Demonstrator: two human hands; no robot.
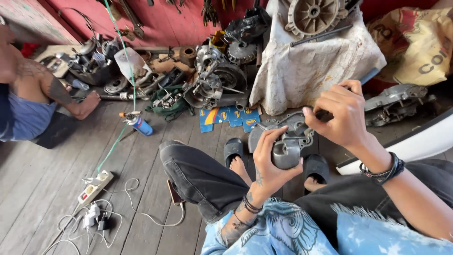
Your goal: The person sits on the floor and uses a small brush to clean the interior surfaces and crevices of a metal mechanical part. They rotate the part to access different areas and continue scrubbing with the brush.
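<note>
My left hand point(272, 163) grips a grey metal engine cover point(286, 141) from below, holding it above my knees. My right hand point(340, 113) is closed on a tool with a blue-grey handle point(370, 75) whose tip meets the upper edge of the cover. The tool's working end is hidden behind my fingers. My feet in black slides point(233, 150) rest on the wooden floor under the part.
Engine parts point(212, 80) lie heaped against the red wall, beside a stained cloth bundle point(314, 61) with a wheel hub. A blue gas torch point(138, 123), a power strip point(94, 187) with cables, blue packets point(230, 117) and another seated person's arm point(71, 101) are on the left.
</note>
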